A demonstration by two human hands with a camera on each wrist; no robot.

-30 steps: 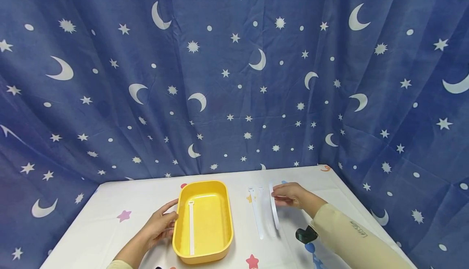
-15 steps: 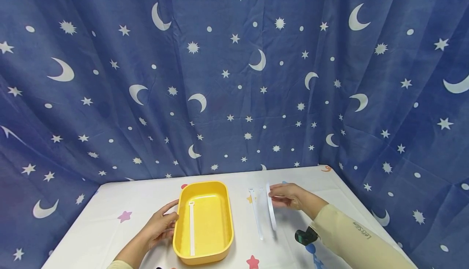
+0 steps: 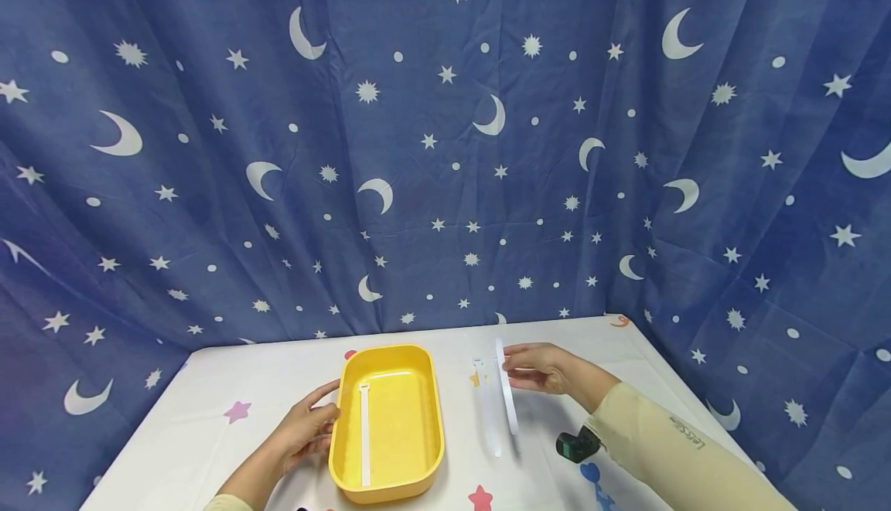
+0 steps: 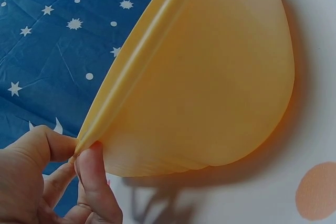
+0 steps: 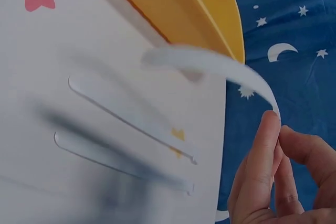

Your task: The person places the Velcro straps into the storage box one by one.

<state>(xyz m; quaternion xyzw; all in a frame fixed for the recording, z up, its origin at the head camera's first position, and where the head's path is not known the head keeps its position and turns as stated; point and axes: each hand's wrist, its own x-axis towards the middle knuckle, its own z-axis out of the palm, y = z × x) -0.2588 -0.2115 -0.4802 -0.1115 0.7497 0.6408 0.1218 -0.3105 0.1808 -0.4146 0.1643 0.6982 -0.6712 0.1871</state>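
Note:
A yellow plastic tray (image 3: pixel 438 418) stands on the table, with one white strap (image 3: pixel 365 441) lying lengthwise inside it. My left hand (image 3: pixel 304 427) pinches the tray's left rim between thumb and fingers, as the left wrist view shows close up. To the right of the tray, my right hand (image 3: pixel 543 368) pinches another white plastic strap (image 3: pixel 509 403) near its far end. This strap bows in the right wrist view and is raised over the table, its shadow falling below. Two more white straps, an upper strap (image 5: pixel 126 119) and a lower strap (image 5: pixel 100 156), lie flat beneath it.
The white tablecloth (image 3: pixel 174 426) carries printed coloured shapes. A blue curtain (image 3: pixel 445 186) with moons and stars hangs behind the table and along its sides. Beneath the right forearm is a small black device (image 3: pixel 579 444) worn at the wrist.
My right hand has moved left toward the tray, carrying its strap up and over the ones on the table. The left hand and tray have stayed put.

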